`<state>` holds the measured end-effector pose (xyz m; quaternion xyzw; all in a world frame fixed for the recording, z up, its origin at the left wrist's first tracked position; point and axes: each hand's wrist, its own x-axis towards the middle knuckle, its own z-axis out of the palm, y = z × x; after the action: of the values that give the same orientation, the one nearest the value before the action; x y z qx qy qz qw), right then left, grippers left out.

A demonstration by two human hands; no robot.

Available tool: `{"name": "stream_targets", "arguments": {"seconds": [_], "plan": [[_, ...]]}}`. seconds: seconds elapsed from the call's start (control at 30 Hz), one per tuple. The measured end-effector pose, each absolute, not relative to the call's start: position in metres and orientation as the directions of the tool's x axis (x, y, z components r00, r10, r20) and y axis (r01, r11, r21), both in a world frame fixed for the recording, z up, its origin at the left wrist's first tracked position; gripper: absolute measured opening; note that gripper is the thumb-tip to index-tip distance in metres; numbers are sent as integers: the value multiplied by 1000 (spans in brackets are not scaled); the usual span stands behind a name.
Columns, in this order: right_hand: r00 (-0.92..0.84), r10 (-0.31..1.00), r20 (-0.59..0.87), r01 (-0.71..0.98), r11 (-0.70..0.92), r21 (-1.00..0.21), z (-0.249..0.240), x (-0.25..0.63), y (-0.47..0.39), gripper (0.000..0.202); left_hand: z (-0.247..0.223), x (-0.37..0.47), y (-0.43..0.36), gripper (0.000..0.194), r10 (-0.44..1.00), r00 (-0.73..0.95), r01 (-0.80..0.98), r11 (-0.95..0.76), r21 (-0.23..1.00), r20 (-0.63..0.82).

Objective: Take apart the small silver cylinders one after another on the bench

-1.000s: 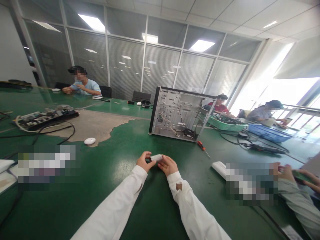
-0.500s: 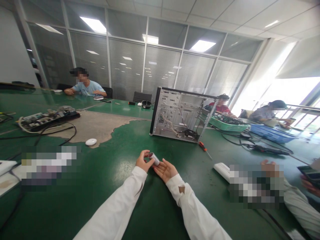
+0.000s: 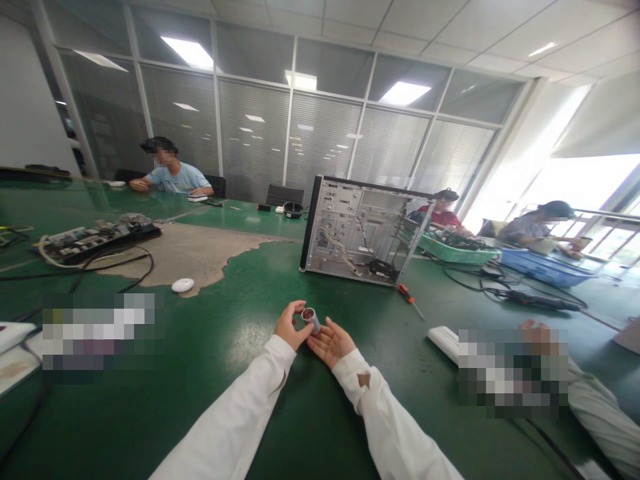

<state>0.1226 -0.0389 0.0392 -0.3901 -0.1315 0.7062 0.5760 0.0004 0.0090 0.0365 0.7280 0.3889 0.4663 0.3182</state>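
Observation:
A small silver-grey cylinder [image 3: 311, 321] stands tilted between my hands, its open round end facing up towards me with something dark reddish inside. My left hand [image 3: 290, 325] grips it from the left, thumb in front and fingers behind. Under and beside its lower end lies my right hand [image 3: 330, 341], palm up with fingers spread, apparently touching the bottom. Beyond my hands, an opened computer case [image 3: 363, 230] stands on the green table [image 3: 250, 400]. An orange-handled screwdriver [image 3: 411, 300] lies by the case's right front corner.
At left are a white oval object [image 3: 183, 285], a long circuit assembly [image 3: 97, 239] and black cables. To the right stand a green basket [image 3: 457, 250] and a blue basket [image 3: 547, 267], with a white power strip [image 3: 444, 341] nearer. Several people sit around the table.
My left hand has turned the cylinder more upright, so its open end faces me more. My right hand has hardly moved. A dark object at the right edge has left view.

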Motion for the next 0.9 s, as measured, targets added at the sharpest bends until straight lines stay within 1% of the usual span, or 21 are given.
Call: {"name": "stream_targets", "arguments": {"seconds": [0.1,0.3,0.4,0.5,0.6,0.77,0.9], "plan": [[-30,912,-409,-708,-308,-635,41,123,-40,28,41,0,4,50,831,295,308,-551,776,473],[-27,911,-411,-707,-308,-636,42,123,-40,30,42,2,-3,51,706,413,352,-706,614,575],[-29,915,-403,-716,-300,-631,38,125,-38,28,47,2,-8,53,663,484,366,-746,556,571],[-8,920,-391,-737,-270,-620,34,127,-36,18,52,2,-12,53,635,546,377,-769,517,546],[51,931,-361,-748,-204,-632,31,131,-34,10,52,4,-14,54,602,567,365,-795,484,562],[187,956,-225,-715,-25,-699,31,136,-33,23,44,9,-13,64,582,563,324,-808,491,586],[269,961,-65,-654,132,-745,36,137,-35,33,39,10,-10,61,599,530,305,-795,524,600]]}}
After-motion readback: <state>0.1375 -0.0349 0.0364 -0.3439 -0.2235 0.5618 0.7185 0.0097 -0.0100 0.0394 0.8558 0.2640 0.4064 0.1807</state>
